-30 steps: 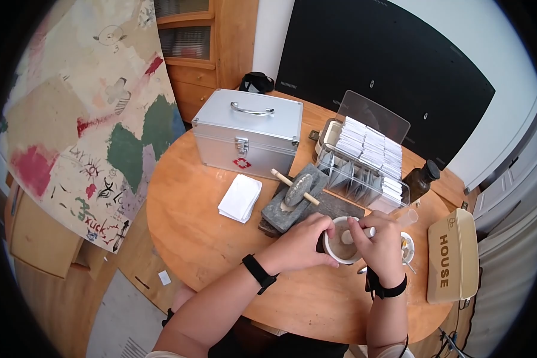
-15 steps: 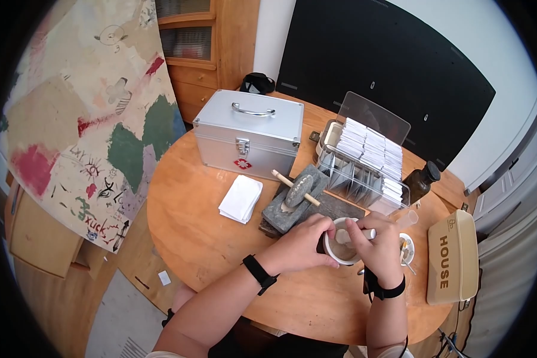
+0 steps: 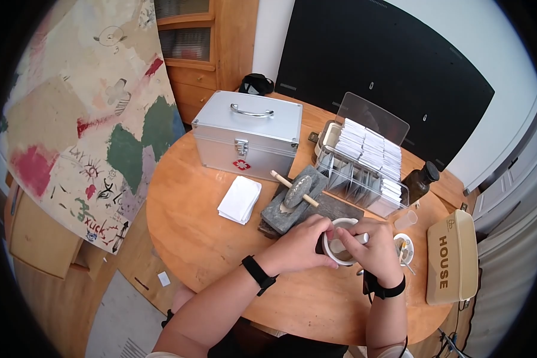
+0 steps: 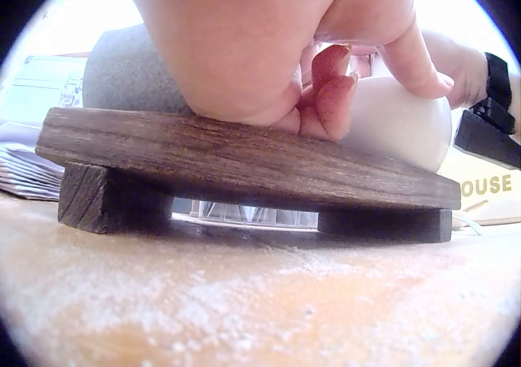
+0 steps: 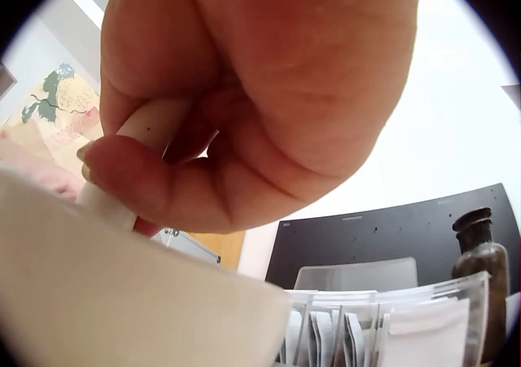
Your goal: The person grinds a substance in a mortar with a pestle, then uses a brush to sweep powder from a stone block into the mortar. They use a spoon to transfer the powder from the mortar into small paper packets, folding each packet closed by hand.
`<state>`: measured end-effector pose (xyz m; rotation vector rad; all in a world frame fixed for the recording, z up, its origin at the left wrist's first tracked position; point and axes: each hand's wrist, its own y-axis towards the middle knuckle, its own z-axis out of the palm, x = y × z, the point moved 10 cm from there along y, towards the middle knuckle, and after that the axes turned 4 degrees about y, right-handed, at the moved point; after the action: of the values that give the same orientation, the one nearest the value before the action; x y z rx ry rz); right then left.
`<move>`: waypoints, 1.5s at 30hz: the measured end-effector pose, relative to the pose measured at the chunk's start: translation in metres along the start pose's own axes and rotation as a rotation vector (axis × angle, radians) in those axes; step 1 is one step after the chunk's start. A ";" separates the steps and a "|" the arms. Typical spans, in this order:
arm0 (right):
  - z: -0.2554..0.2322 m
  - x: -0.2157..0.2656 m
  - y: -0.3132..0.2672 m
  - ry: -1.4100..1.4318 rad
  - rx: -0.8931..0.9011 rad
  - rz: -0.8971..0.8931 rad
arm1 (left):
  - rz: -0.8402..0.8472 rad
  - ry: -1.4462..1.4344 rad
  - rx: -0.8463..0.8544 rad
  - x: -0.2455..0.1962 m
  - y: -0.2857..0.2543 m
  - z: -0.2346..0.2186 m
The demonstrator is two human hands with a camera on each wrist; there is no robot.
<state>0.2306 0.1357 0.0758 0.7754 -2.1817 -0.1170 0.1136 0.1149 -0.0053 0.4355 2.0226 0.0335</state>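
A white mortar (image 4: 399,127) stands on a dark wooden stand (image 4: 244,157), beside a grey stone block (image 3: 280,213). The left hand (image 3: 301,244) grips the mortar's left side, thumb at the near rim and fingers around the far side. In the right hand (image 3: 377,250) is a white pestle (image 3: 361,238), its shaft pinched between thumb and fingers and its head down inside the bowl. The right wrist view shows the fingers curled round the pestle (image 5: 155,127) above the mortar's wall (image 5: 122,286). Some greyish contents show in the bowl.
A silver case (image 3: 244,134), white papers (image 3: 240,200) and a clear box of packets (image 3: 364,167) stand on the table. A brown bottle (image 3: 420,182), plastic cup (image 3: 406,219), small dish (image 3: 403,248) and "HOUSE" container (image 3: 452,256) are at the right.
The right hand and pestle have shifted slightly left and down, with the pestle tilted differently in the bowl. The left hand has kept its grip on the mortar.
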 end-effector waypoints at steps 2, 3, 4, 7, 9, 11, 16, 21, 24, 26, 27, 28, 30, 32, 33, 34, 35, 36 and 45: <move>-0.005 -0.006 -0.001 -0.098 -0.046 0.040 | -0.010 -0.009 0.008 -0.001 -0.001 -0.001; -0.004 -0.006 -0.001 -0.098 -0.046 0.040 | -0.013 -0.013 0.013 -0.002 -0.001 -0.001; -0.006 -0.005 0.000 -0.088 -0.081 0.025 | -0.016 -0.017 0.019 -0.002 -0.001 -0.001; -0.004 0.002 0.001 -0.042 -0.075 -0.007 | 0.006 0.005 -0.012 -0.001 -0.001 -0.001; -0.002 0.005 0.001 -0.004 -0.034 -0.024 | 0.016 0.004 -0.018 0.000 -0.001 0.000; -0.003 -0.002 -0.001 -0.017 0.011 0.052 | 0.026 0.002 -0.026 -0.001 0.000 -0.001; -0.022 0.002 -0.004 -0.063 -0.094 0.076 | -0.025 -0.027 0.022 -0.002 -0.001 -0.001; -0.003 0.005 -0.003 -0.035 0.005 0.019 | 0.003 -0.003 -0.008 0.000 0.000 0.000; -0.014 0.006 -0.003 -0.020 -0.054 0.060 | 0.003 -0.011 -0.010 -0.001 -0.001 -0.001; -0.011 0.000 -0.003 -0.037 -0.014 0.089 | -0.006 -0.015 -0.001 -0.001 0.000 -0.001; -0.008 -0.005 -0.003 -0.052 0.023 0.119 | -0.001 -0.014 -0.002 0.000 0.000 0.000; -0.009 -0.008 -0.003 -0.051 0.022 0.119 | 0.003 -0.013 -0.003 0.000 0.000 0.000; -0.019 0.000 -0.003 -0.081 -0.052 0.005 | 0.008 -0.007 -0.007 -0.001 -0.001 -0.001; -0.021 -0.003 -0.003 -0.117 -0.066 0.039 | 0.013 -0.004 -0.012 -0.003 -0.001 -0.001; -0.022 -0.006 -0.002 -0.151 -0.080 0.070 | 0.006 -0.004 -0.006 -0.004 -0.001 -0.002; -0.022 -0.006 -0.002 -0.151 -0.081 0.070 | -0.001 -0.004 0.001 -0.004 -0.001 -0.002; -0.022 -0.005 -0.003 -0.148 -0.089 0.059 | -0.001 -0.003 0.001 -0.003 -0.001 -0.001; -0.022 -0.004 -0.003 -0.145 -0.098 0.046 | -0.002 -0.009 0.002 -0.002 -0.001 -0.001; -0.028 -0.002 -0.001 -0.178 -0.147 0.045 | -0.029 -0.016 0.019 -0.001 -0.001 0.000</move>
<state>0.2524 0.1404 0.0927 0.6543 -2.3262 -0.3307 0.1134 0.1139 -0.0044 0.4177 2.0144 -0.0074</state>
